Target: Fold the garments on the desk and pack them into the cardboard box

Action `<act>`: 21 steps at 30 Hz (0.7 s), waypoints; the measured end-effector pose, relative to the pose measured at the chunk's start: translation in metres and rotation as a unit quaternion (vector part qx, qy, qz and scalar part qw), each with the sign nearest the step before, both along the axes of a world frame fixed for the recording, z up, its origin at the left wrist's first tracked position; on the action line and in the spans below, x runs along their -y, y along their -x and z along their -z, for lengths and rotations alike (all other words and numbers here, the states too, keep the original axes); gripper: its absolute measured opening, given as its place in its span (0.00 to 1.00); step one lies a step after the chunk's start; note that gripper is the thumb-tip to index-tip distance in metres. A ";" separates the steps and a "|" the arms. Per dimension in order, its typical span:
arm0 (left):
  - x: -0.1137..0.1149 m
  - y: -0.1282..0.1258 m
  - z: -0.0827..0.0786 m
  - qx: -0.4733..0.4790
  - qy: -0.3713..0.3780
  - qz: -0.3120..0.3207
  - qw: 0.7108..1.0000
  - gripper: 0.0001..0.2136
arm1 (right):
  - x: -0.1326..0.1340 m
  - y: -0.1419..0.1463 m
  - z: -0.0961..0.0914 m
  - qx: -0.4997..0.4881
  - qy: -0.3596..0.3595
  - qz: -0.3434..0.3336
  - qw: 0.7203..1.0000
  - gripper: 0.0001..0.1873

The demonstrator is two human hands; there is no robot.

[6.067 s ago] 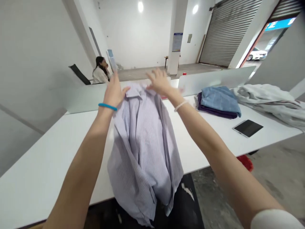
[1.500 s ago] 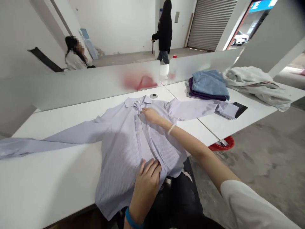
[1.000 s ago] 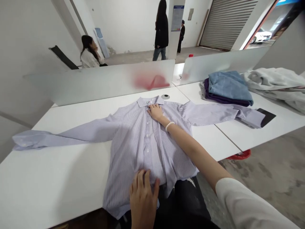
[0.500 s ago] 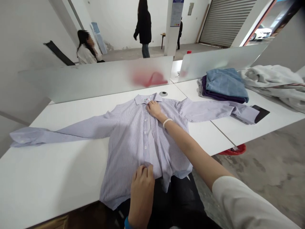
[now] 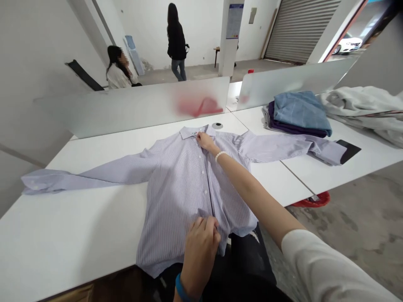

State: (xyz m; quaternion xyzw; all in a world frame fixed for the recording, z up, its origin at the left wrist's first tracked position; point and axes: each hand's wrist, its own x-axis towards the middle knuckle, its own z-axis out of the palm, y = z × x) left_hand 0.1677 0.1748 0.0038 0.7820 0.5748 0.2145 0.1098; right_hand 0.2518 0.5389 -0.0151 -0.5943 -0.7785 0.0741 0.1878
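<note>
A striped lilac button-up shirt (image 5: pixel 176 188) lies front up, with both sleeves spread sideways. Just below its collar (image 5: pixel 188 132), my right hand (image 5: pixel 206 141), with a beaded bracelet on the wrist, is closed in a pinch on the front edge. Lower down, my left hand (image 5: pixel 203 239), wearing a blue wristband (image 5: pixel 181 289), has its fingers closed on the button edge near the hem. A narrow dark gap shows between the two front panels above this hand. The fabric inside both grips is hidden by the fingers.
On the white table (image 5: pixel 103 222), folded clothes (image 5: pixel 300 113) and a pale cloth heap (image 5: pixel 362 107) sit at the right. A black flat item (image 5: pixel 349 151) lies by the right cuff. Frosted dividers (image 5: pixel 151 107) line the back. Two people are beyond; a red basket (image 5: pixel 315 200) is below.
My left hand has moved right, drawing the buttoned-side panel across so the front opening has narrowed. My right hand stays at the collar. The standing person beyond has shifted left.
</note>
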 end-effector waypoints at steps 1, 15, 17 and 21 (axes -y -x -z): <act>-0.001 -0.002 0.001 -0.002 0.019 -0.005 1.000 0.10 | 0.001 0.000 0.002 -0.001 -0.005 0.003 1.000 0.12; 0.035 -0.017 0.037 0.014 0.225 -0.074 0.971 0.14 | -0.005 -0.024 0.002 0.016 0.017 -0.061 0.998 0.19; 0.041 -0.019 0.052 0.130 0.200 -0.073 0.969 0.17 | -0.009 -0.033 -0.006 0.024 0.028 -0.095 0.995 0.16; 0.044 -0.028 0.058 0.326 0.223 -0.080 0.915 0.19 | -0.012 -0.048 -0.025 0.024 0.027 -0.144 0.989 0.13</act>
